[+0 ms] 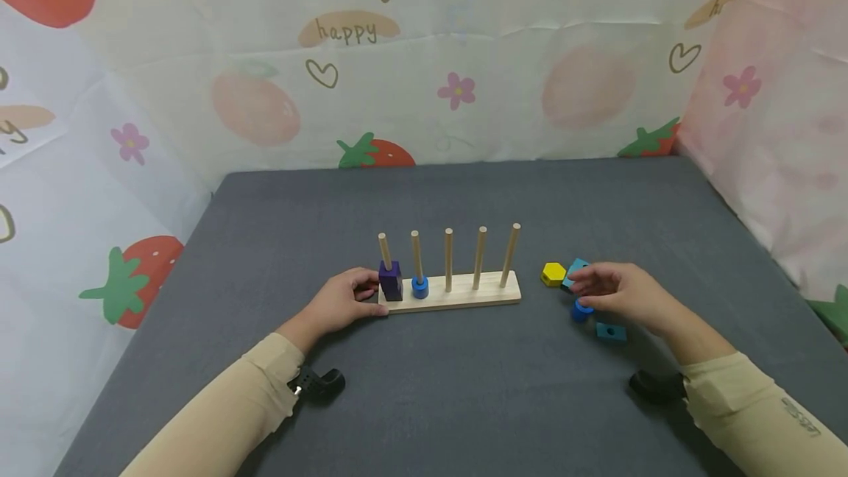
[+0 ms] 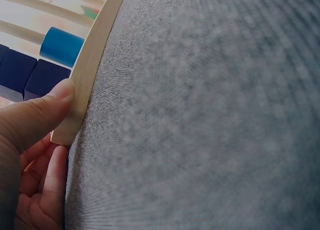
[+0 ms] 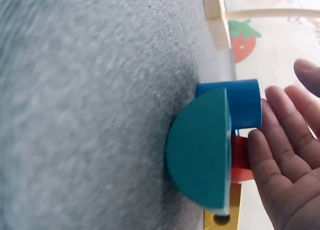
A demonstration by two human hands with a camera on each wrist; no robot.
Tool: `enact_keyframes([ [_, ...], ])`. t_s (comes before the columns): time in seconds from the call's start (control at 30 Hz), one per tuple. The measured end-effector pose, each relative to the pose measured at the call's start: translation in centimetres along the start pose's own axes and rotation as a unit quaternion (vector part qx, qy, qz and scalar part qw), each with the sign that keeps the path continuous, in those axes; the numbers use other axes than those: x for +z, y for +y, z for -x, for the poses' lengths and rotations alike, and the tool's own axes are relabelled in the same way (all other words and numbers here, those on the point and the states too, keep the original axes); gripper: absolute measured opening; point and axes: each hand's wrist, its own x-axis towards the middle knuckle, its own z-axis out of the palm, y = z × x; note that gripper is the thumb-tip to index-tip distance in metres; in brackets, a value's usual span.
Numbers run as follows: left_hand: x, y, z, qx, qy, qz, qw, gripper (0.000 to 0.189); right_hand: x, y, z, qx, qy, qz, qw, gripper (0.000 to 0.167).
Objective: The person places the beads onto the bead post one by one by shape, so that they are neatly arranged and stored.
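My left hand [image 1: 344, 297] grips the left end of a wooden peg board [image 1: 464, 299], thumb on its front edge and fingers round the end. Dark purple square blocks [image 1: 391, 282] are stacked on the first peg, and a blue cylinder bead [image 1: 420, 287] sits low on the second. Three pegs to the right are bare. Over loose blocks at the right, my right hand [image 1: 623, 291] hovers with thumb and fingers apart, holding nothing. Closest to it is a loose blue cylinder [image 3: 240, 103]; a teal half-round block [image 3: 200, 150] lies nearer me.
A yellow hexagonal block [image 1: 553, 274] and a light blue block [image 1: 578, 266] lie behind the loose cylinder. In the right wrist view a red block [image 3: 241, 157] shows past the half-round. Grey cloth [image 1: 464, 389] covers the table, with printed curtains [image 1: 457, 124] behind it.
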Motion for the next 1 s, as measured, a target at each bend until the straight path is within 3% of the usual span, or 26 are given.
enact_keyframes([
  [0.33, 0.2, -0.1, 0.0, -0.008, 0.002, -0.001, 1.0, 0.05, -0.3, 0.9, 0.3, 0.026, -0.087, 0.045, 0.9949, 0.044],
  [0.47, 0.2, -0.1, 0.0, -0.01, 0.001, 0.003, 1.0, 0.05, -0.2, 1.2, 0.2, 0.034, -0.082, 0.077, 0.9931, 0.037],
  [0.73, 0.1, -0.1, 0.0, -0.015, 0.0, 0.004, 0.9999, 0.048, -0.1, 0.9, 0.1, 0.055, -0.079, 0.09, 0.9913, 0.029],
  [1.0, 0.1, -0.2, -0.1, -0.015, 0.0, 0.004, 0.9999, 0.049, -0.2, -0.1, -0.1, 0.061, -0.046, 0.065, 0.9949, 0.04],
])
